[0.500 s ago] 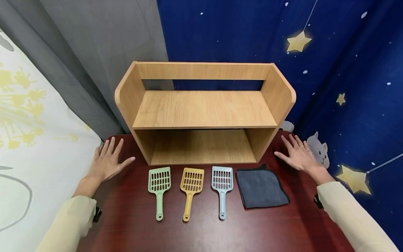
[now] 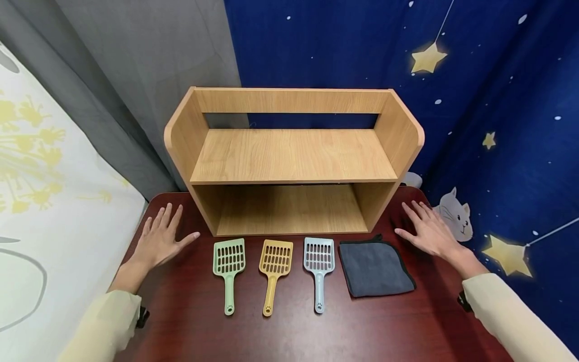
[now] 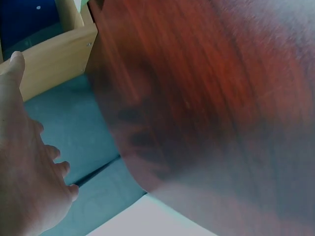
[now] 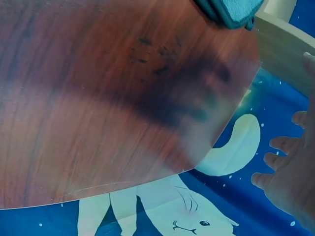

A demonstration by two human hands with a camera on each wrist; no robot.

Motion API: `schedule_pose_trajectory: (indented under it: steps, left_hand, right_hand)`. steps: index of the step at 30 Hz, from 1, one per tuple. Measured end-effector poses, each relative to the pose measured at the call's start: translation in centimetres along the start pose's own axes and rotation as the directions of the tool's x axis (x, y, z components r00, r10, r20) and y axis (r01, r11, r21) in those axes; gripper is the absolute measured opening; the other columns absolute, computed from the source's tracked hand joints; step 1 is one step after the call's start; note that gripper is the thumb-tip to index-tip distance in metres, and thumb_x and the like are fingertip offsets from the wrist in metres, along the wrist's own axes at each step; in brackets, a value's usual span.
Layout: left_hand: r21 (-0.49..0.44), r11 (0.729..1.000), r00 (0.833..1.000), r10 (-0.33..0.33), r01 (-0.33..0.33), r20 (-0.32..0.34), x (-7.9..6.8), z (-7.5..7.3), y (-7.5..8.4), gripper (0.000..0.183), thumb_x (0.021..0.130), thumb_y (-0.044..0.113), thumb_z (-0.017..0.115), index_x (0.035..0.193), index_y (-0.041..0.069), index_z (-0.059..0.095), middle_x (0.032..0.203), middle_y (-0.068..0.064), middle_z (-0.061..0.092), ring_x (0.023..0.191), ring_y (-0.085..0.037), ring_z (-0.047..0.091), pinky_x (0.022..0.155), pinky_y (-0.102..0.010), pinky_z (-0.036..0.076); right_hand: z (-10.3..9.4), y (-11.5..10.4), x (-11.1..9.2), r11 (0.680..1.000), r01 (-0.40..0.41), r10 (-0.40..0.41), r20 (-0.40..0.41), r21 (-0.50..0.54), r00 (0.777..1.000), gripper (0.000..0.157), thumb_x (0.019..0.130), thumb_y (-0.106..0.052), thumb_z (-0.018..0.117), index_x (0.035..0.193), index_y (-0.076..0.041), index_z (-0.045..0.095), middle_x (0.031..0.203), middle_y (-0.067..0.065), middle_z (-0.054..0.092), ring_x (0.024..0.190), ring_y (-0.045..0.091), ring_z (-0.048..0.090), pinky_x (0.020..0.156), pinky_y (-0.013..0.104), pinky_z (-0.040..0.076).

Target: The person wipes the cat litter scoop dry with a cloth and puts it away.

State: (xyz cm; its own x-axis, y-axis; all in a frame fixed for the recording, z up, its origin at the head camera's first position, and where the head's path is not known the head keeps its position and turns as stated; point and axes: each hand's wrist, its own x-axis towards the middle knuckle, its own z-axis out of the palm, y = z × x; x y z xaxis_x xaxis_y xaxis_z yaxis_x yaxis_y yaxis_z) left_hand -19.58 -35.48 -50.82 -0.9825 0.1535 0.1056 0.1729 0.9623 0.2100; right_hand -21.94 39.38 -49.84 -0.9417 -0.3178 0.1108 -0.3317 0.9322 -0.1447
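My left hand [image 2: 158,242] is spread over the table's left side, fingers straight, holding nothing. On the far right my right hand [image 2: 430,232] likewise has its fingers extended, beside a folded grey cloth [image 2: 376,269] with black edging. Between the hands lie three slotted litter scoops in a row: a green scoop [image 2: 229,274], a yellow scoop [image 2: 275,274] and a light blue scoop [image 2: 319,271], handles toward me. Both wrist views show the hands [image 3: 29,162] [image 4: 295,167] apart from the scoops and cloth.
A two-tier wooden shelf [image 2: 294,182] stands at the back of the dark red table [image 2: 289,337]. Grey curtain [image 2: 149,60] and blue star-patterned curtain [image 2: 325,40] hang behind it. White patterned fabric [image 2: 59,201] borders the left side.
My left hand has shifted slightly right and toward me. My right hand has moved a little nearer too. The scoops, cloth and shelf stay in place.
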Motion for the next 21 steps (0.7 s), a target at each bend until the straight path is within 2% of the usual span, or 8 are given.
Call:
schedule_pose_trajectory:
  steps: [7, 14, 21]
  left_hand:
    - [-0.005, 1.0, 1.0, 0.016, -0.016, 0.002, -1.0, 1.2, 0.5, 0.105, 0.097, 0.069, 0.06, 0.168, 0.002, 0.02, 0.169, -0.035, 0.019, 0.154, -0.055, 0.019, 0.12, -0.074, 0.012]
    - [-0.017, 1.0, 1.0, 0.025, -0.025, 0.015, -2.3, 2.3, 1.4, 0.106, 0.097, 0.069, 0.061, 0.167, 0.001, 0.022, 0.168, -0.036, 0.021, 0.153, -0.055, 0.022, 0.119, -0.073, 0.017]
    - [-0.017, 0.999, 0.999, 0.038, -0.037, 0.008, -3.6, 2.8, 2.9, 0.108, 0.094, 0.066, 0.068, 0.165, -0.003, 0.024, 0.166, -0.036, 0.026, 0.151, -0.055, 0.027, 0.118, -0.072, 0.022]
  right_hand:
    - [0.3, -0.9, -1.2, 0.999, 0.046, -0.046, -0.041, -0.005, 0.998, 0.085, 0.099, -0.051, 0.069, 0.16, 0.0, 0.041, 0.161, 0.036, 0.036, 0.148, 0.056, 0.031, 0.115, 0.073, 0.026]
    - [0.9, -2.0, -2.2, 0.998, 0.048, -0.049, 0.012, 0.043, 0.999, 0.085, 0.1, -0.051, 0.069, 0.162, -0.001, 0.039, 0.163, 0.035, 0.032, 0.151, 0.055, 0.028, 0.119, 0.07, 0.025]
    - [1.7, -3.7, -3.0, 0.993, 0.107, -0.106, -0.011, 0.04, 0.994, 0.083, 0.097, -0.048, 0.073, 0.158, -0.001, 0.044, 0.157, 0.034, 0.042, 0.145, 0.054, 0.039, 0.114, 0.068, 0.034]
